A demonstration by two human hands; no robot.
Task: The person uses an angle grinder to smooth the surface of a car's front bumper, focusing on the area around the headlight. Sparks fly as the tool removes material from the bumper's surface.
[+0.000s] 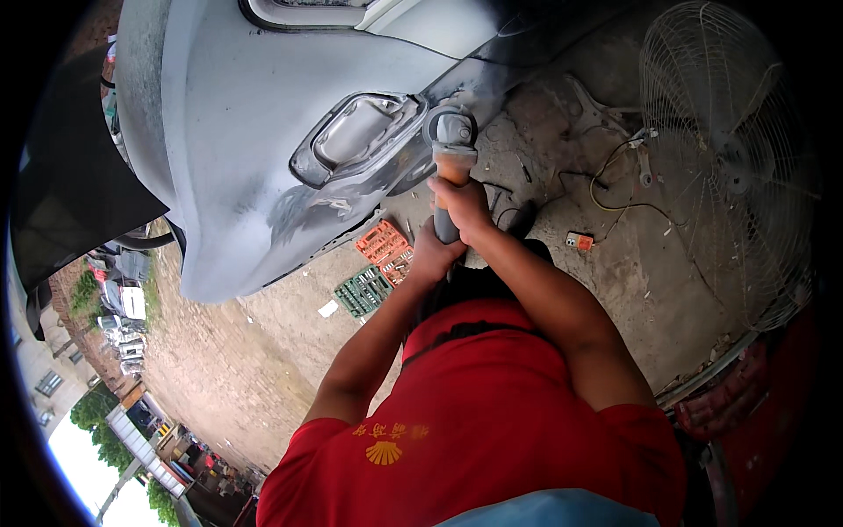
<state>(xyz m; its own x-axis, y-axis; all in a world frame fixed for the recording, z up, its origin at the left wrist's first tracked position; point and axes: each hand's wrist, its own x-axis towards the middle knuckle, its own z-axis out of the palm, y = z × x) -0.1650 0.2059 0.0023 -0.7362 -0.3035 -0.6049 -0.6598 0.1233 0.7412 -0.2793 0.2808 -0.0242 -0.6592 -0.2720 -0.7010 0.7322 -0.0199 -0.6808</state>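
Observation:
Both of my hands are closed around an angle grinder (452, 156) with an orange and grey body and a metal head. My right hand (465, 209) wraps the orange part behind the head. Lower down, my left hand (434, 253) grips the grey rear end. The grinder's round disc end is beside the lower edge of a grey car body panel (237, 114); whether it touches the panel I cannot tell. An oblong recess (360, 136) with a raised rim is set into that panel, and scuffed, dark patches (329, 206) show below it.
On the ground beyond my left hand lie an orange socket set case (384, 242) and a green one (363, 292), both open. A large wire-caged fan (733, 171) stands at the right. Near it are a yellowish cable (606, 189) and a small orange box (580, 241).

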